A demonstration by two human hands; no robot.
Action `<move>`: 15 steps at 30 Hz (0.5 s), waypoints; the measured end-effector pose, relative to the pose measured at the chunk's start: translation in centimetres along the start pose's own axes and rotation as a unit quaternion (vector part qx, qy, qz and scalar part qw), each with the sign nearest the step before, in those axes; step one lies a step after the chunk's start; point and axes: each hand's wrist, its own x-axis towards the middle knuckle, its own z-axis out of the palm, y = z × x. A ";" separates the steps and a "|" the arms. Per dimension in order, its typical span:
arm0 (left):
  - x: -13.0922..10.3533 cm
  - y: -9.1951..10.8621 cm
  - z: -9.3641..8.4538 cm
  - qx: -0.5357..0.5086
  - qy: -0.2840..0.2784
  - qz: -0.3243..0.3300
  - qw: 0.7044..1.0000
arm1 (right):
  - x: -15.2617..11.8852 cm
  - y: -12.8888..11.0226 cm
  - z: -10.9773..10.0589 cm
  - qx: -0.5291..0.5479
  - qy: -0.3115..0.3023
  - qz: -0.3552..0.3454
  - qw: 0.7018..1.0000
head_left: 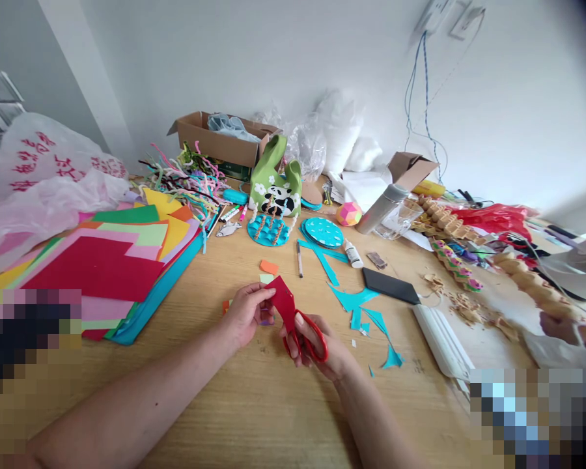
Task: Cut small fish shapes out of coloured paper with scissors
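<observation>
Between thumb and fingers, my left hand (247, 312) pinches a small piece of red felt (283, 298). My right hand (325, 345) has its fingers through the handles of red-handled scissors (320, 340). The scissors' blades lie at the felt's lower right edge, mostly hidden by it. Just beyond the felt lie a small orange piece (269, 266) and a pale green piece (266, 279). More small coloured pieces, one of them purple, show partly from behind my left hand.
Coloured felt sheets (97, 260) are stacked at left. Turquoise offcuts (354, 299), a glue bottle (353, 254), a pen (299, 259) and a black slab (389, 285) lie to the right. Turquoise discs (323, 232), a green panda bag (276, 182) and a cardboard box (219, 140) stand behind.
</observation>
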 end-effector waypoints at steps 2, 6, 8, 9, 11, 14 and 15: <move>0.1 -0.1 0.0 -0.005 -0.002 0.002 1.000 | 0.0 0.0 0.0 0.014 -0.011 -0.004 1.000; 0.2 -0.2 -0.2 -0.015 -0.010 -0.001 1.000 | 0.1 0.0 0.0 0.034 -0.038 0.001 0.999; 0.3 -0.2 -0.3 -0.028 -0.004 -0.007 1.000 | 0.1 0.0 0.0 0.030 -0.046 -0.007 0.998; 0.4 -0.2 -0.3 -0.033 0.001 -0.007 0.999 | 0.1 0.0 0.1 0.026 -0.048 -0.013 0.998; 0.4 -0.2 -0.4 -0.037 0.003 -0.007 0.999 | 0.0 0.0 0.1 0.020 -0.048 -0.022 0.998; 0.3 -0.2 -0.3 -0.020 -0.015 -0.001 1.000 | 0.0 0.1 0.1 0.008 -0.035 -0.031 0.999; 0.2 -0.3 -0.2 -0.011 -0.023 0.003 1.000 | 0.0 0.1 0.0 0.003 -0.031 -0.031 0.999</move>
